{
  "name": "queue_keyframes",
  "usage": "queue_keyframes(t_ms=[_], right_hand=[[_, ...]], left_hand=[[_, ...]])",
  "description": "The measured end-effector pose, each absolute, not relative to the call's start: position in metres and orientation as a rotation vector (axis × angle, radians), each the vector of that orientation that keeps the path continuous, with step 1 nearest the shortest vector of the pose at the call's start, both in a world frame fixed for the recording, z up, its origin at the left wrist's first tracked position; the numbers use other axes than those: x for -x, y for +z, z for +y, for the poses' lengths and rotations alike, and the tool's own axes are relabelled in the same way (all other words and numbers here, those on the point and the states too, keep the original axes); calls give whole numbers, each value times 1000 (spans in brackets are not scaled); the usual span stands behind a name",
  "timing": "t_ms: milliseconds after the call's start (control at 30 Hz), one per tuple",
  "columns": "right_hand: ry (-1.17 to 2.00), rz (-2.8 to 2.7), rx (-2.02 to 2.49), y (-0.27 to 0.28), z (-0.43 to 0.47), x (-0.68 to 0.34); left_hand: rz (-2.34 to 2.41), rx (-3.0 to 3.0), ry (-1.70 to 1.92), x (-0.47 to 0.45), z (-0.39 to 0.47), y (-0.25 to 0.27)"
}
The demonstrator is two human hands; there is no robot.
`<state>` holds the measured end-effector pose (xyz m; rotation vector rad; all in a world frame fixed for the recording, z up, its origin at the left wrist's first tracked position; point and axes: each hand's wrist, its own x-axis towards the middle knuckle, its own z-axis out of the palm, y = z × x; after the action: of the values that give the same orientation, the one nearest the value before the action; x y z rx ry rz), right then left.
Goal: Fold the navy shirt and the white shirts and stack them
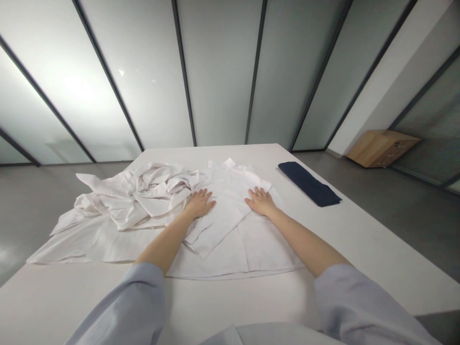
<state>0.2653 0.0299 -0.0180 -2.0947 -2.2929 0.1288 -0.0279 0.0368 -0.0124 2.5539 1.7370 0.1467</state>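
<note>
A white shirt (pixel 230 235) lies spread on the table in front of me, its collar end pointing away and its hem toward me. A sleeve is folded slantwise over its body. My left hand (pixel 199 203) rests flat on the shirt's left side, fingers spread, beside a crumpled heap of white cloth (pixel 143 196). On the shirt's right side my right hand (pixel 260 201) also lies flat, fingers apart. Neither hand grips anything. Part of the shirt is hidden under my hands and forearms.
A dark navy folded cloth (pixel 308 184) lies on the white table (pixel 359 239) near its right edge. Some white cloth hangs close to the left edge. Beyond stand frosted glass panels (pixel 219 72), and a wooden cabinet (pixel 381 147) is on the floor at right.
</note>
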Motion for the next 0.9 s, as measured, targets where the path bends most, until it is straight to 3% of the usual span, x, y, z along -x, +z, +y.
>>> queue_keyframes(t_ms=[467, 900], right_hand=[[128, -2301, 2120, -16, 32, -267], [118, -2308, 2084, -15, 31, -268]], left_hand=[[1812, -2561, 207, 28, 32, -13], [1906, -2612, 647, 34, 34, -2]])
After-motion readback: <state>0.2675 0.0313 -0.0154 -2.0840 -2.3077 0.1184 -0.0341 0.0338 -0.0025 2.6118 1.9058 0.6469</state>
